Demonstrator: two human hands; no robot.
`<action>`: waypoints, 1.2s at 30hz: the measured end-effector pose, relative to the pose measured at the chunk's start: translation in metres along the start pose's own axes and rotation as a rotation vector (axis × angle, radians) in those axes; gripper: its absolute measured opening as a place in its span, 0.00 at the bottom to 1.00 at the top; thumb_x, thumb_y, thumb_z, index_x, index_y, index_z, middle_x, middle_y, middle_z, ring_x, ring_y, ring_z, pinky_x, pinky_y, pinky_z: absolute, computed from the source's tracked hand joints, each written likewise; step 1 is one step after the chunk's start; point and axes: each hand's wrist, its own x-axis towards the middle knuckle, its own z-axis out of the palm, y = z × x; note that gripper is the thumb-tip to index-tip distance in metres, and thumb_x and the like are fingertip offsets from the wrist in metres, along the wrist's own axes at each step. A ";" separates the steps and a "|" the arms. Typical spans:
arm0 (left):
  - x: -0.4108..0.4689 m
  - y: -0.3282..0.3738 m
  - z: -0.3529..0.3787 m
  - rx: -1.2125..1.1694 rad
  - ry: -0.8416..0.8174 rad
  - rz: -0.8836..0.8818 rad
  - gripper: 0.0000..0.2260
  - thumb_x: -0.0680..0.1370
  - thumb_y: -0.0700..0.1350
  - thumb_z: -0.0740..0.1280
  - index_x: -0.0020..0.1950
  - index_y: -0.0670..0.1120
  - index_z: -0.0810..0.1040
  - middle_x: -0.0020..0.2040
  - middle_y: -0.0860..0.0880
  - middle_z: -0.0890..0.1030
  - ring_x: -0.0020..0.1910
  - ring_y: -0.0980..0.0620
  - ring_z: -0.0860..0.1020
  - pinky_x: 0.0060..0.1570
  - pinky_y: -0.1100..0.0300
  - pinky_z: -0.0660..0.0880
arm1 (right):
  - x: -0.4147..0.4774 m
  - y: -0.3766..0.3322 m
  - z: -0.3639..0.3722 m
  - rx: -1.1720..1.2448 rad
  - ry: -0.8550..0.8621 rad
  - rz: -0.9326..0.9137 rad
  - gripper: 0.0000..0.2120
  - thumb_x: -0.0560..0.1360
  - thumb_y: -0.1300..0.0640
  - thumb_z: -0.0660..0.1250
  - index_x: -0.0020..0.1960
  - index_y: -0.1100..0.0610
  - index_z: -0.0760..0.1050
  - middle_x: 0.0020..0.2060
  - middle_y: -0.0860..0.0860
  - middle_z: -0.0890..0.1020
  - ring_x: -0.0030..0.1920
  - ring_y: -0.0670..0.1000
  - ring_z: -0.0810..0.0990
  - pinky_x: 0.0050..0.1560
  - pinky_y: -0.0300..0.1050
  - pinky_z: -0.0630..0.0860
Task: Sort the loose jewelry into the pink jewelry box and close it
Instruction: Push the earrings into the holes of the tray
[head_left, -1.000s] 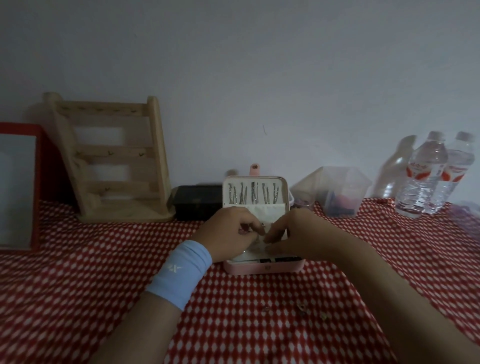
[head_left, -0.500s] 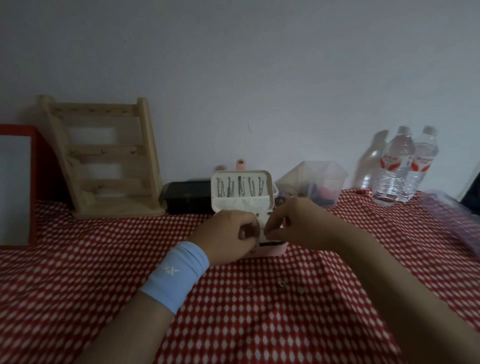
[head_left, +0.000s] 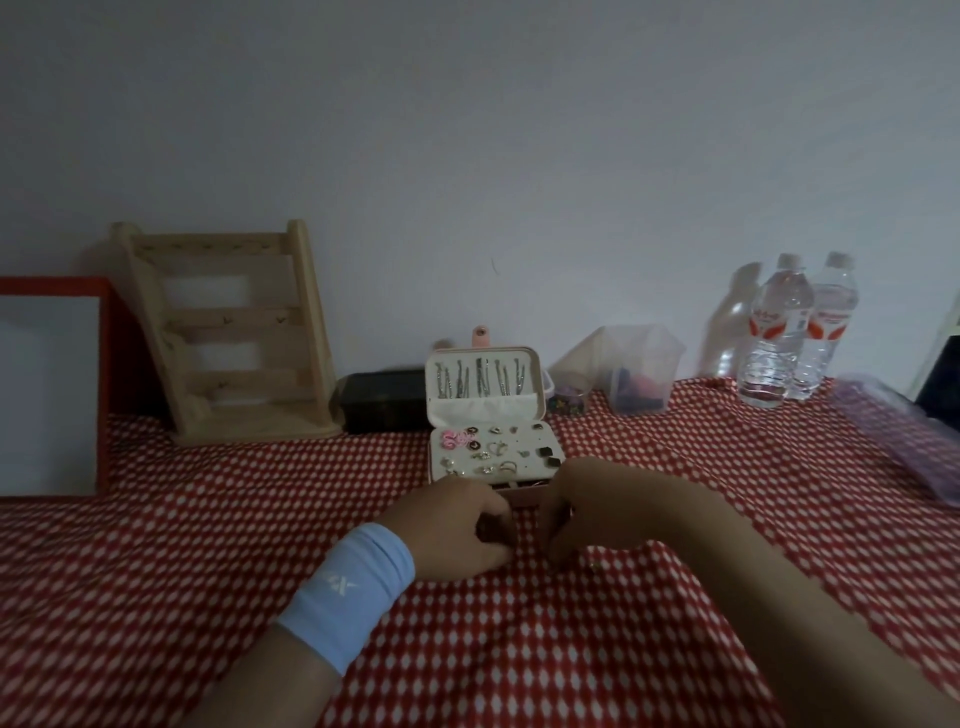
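Drawing back from the far panel, both hands now sit on the red-and-white checked tablecloth (head_left: 208, 571), just near of the box, where 0.5 s ago they hovered over its tray.

The left hand (head_left: 457, 530), above a pale blue fabric wristband (head_left: 348, 587), has its fingers curled inward; I cannot tell if they hold anything. The open pink rectangular jewelry box (head_left: 522, 500) stands just beyond the knuckles, its stud panel now uncovered and mostly filled. The right hand (head_left: 587, 514) curls its fingertips down to the cloth; whether they pinch something is hidden. 1 small gold loose piece (head_left: 595, 566) lies just beside that hand.

This looks like a return trip for another item, so sorting is unfinished and the lid is still up.
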 end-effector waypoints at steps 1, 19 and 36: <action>0.001 0.002 -0.001 -0.028 0.026 -0.002 0.05 0.75 0.51 0.70 0.48 0.54 0.83 0.46 0.58 0.80 0.45 0.60 0.78 0.49 0.59 0.78 | 0.000 0.001 -0.001 0.015 0.034 -0.013 0.05 0.75 0.55 0.73 0.51 0.50 0.85 0.46 0.43 0.85 0.46 0.40 0.81 0.57 0.38 0.77; 0.040 0.007 -0.037 -0.793 0.428 -0.089 0.03 0.77 0.38 0.70 0.47 0.41 0.84 0.37 0.47 0.86 0.34 0.49 0.83 0.31 0.57 0.81 | 0.025 0.010 -0.044 0.765 0.433 -0.132 0.05 0.78 0.59 0.71 0.50 0.58 0.84 0.41 0.52 0.87 0.30 0.47 0.75 0.29 0.39 0.71; 0.092 -0.030 -0.053 -0.961 0.337 -0.109 0.06 0.81 0.41 0.65 0.49 0.40 0.80 0.40 0.46 0.82 0.35 0.50 0.81 0.28 0.60 0.75 | 0.088 0.032 -0.061 0.917 0.463 -0.124 0.06 0.75 0.59 0.74 0.47 0.62 0.84 0.38 0.54 0.85 0.30 0.50 0.77 0.31 0.44 0.77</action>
